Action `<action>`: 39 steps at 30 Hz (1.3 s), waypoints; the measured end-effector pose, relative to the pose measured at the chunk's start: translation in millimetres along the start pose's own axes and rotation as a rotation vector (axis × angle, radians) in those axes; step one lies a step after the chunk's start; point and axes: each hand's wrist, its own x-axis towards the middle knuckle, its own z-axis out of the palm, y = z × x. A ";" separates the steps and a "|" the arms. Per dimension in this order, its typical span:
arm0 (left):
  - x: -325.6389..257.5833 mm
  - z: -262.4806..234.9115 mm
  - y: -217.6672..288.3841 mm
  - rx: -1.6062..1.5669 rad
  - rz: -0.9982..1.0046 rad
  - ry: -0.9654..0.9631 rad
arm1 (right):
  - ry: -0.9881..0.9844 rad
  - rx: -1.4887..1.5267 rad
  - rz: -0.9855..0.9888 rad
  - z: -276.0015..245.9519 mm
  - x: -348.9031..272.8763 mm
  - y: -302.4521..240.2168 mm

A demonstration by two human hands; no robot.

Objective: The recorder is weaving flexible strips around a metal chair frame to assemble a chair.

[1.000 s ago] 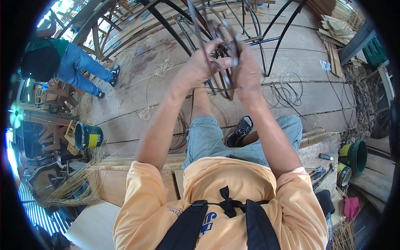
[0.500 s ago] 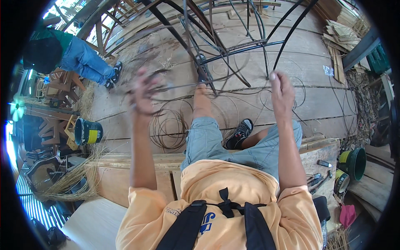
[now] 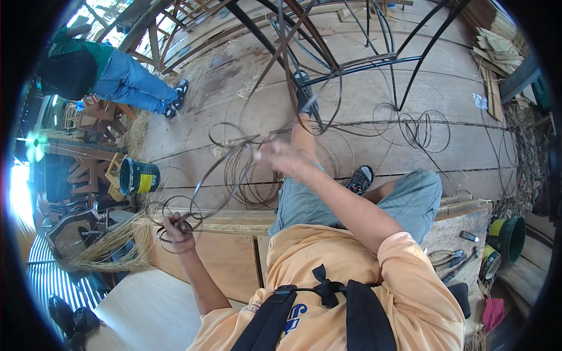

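Note:
My left hand (image 3: 179, 233) is closed on a long, thin, dark brown strip (image 3: 206, 174) at the left, over the wooden bench's edge. Loops of the strip curl round the fist, and one length bows up toward the middle. My right hand (image 3: 284, 157) is near that upper stretch, above my knee. Motion smears its fingers, so whether they grip the strip does not show. Ahead stands a dark metal frame (image 3: 380, 62) with thin legs and a wrapped crossbar. Loose strips hang from it over my outstretched foot. A coil of similar strips (image 3: 252, 186) lies on the floor.
More loose strips (image 3: 424, 130) tangle on the floor at right. Pliers (image 3: 446, 256) and other hand tools rest on the bench (image 3: 462, 225). Buckets (image 3: 139, 176) stand on both sides. A person in jeans (image 3: 132, 79) stands at far left. Wood scraps (image 3: 497, 52) are piled at far right.
My left hand has come down and nearer, carrying the strip. My right hand has swung leftward from beside the frame's leg to the middle. The view has shifted slightly.

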 end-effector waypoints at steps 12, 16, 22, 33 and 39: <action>4.7 7.1 28.7 -0.396 -0.068 -0.548 | 0.670 0.307 -0.018 -121.5 -24.0 18.5; 5.4 38.4 37.0 -0.467 0.027 -0.277 | 0.543 -0.282 0.343 -116.1 -50.8 -13.1; 2.2 50.2 53.0 0.214 0.189 0.030 | 0.446 0.055 0.023 -110.5 -72.7 -4.0; -3.2 -45.0 43.1 2.113 -0.052 0.140 | 0.392 0.881 0.097 -48.4 -35.7 21.3; 18.6 10.5 -30.4 1.893 0.160 -0.231 | 0.319 1.236 0.005 -45.0 -71.2 -0.4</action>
